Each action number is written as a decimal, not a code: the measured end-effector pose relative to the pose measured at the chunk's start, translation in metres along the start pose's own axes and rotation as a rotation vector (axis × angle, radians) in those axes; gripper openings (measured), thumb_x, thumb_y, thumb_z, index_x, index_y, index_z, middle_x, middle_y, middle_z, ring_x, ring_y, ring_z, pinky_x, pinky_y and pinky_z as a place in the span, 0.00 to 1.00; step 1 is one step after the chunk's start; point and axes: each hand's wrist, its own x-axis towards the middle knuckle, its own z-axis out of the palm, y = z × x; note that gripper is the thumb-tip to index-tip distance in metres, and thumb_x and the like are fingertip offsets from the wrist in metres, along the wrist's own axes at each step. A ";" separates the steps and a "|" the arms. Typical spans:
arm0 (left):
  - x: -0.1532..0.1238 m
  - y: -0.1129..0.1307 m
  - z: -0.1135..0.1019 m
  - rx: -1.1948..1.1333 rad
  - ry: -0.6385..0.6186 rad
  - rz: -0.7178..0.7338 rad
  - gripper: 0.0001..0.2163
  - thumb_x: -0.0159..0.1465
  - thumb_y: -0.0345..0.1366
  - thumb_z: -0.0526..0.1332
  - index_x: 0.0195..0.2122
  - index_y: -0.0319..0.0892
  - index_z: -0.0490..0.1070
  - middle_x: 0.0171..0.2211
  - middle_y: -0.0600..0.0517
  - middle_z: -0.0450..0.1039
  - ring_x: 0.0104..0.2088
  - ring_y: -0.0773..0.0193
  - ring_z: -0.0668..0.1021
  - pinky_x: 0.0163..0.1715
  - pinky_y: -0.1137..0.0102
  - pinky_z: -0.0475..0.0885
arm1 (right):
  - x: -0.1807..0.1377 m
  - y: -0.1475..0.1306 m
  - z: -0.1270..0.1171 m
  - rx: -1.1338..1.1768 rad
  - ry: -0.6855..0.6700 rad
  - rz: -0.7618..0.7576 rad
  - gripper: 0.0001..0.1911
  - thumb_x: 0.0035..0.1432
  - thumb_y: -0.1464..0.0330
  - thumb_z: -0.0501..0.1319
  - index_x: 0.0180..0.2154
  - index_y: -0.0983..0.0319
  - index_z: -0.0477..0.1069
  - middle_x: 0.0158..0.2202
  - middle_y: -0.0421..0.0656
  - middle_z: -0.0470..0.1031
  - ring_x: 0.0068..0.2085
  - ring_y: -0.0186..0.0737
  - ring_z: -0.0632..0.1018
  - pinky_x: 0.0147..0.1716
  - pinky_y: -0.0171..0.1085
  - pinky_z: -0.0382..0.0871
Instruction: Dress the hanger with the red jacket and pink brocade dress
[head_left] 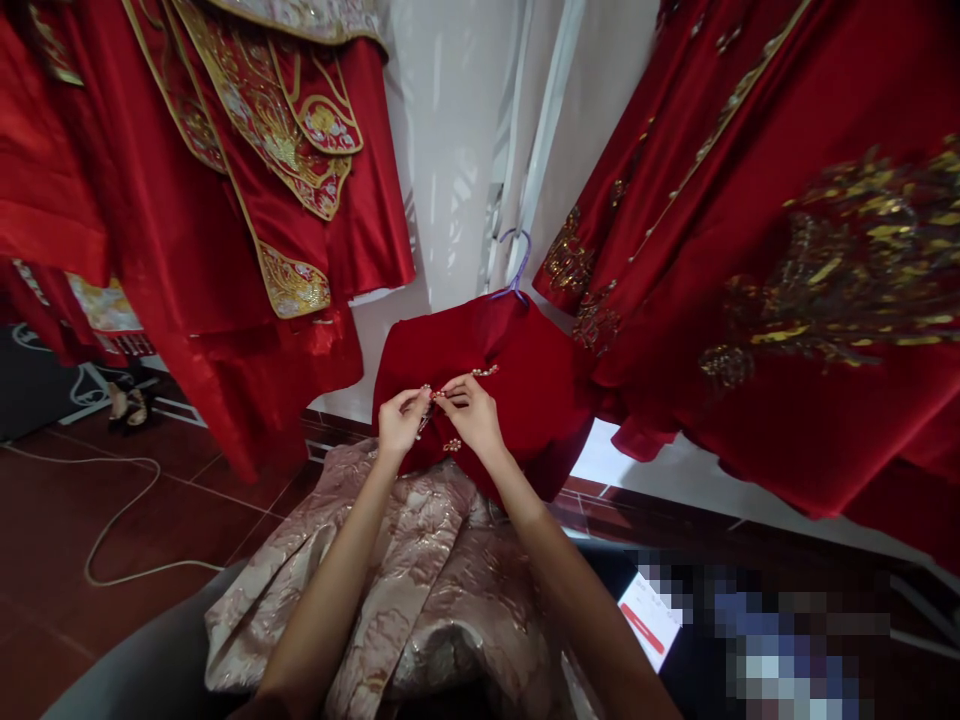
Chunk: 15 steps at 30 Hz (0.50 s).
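Note:
A red garment (pixel 525 420) hangs upright in front of me on a purple hanger (pixel 517 272). My left hand (pixel 401 424) and my right hand (pixel 474 412) meet at its front, fingertips almost touching. Each pinches part of a small beaded fastening (pixel 433 396) in red and gold. Just how the pieces between the fingertips join is too small to make out. Above my right fingers sits another beaded fastening (pixel 486 371), and a flower-shaped beaded piece (pixel 452 445) shows below. Under my forearms a pink-gold brocade garment (pixel 405 580) is spread over my lap.
Red embroidered garments (pixel 300 180) hang at the left, and a sequinned red dress (pixel 750 260) at the right. A white cable (pixel 112 520) runs over the tiled floor near dark shoes (pixel 129 408). A lit phone screen (pixel 651 620) lies at lower right.

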 end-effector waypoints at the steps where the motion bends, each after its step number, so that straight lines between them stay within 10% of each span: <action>1: -0.001 0.001 0.000 0.001 0.011 0.008 0.13 0.55 0.41 0.64 0.36 0.36 0.75 0.35 0.46 0.78 0.34 0.64 0.79 0.38 0.69 0.74 | -0.001 -0.001 0.000 -0.020 -0.005 -0.009 0.08 0.49 0.67 0.62 0.32 0.60 0.66 0.31 0.40 0.74 0.32 0.35 0.77 0.33 0.34 0.73; 15: -0.006 0.006 -0.004 0.250 -0.037 0.188 0.09 0.57 0.37 0.62 0.38 0.42 0.76 0.39 0.49 0.78 0.40 0.62 0.79 0.46 0.64 0.73 | -0.005 -0.009 0.003 -0.147 0.054 -0.046 0.05 0.53 0.67 0.59 0.34 0.60 0.65 0.32 0.41 0.74 0.31 0.34 0.76 0.34 0.34 0.71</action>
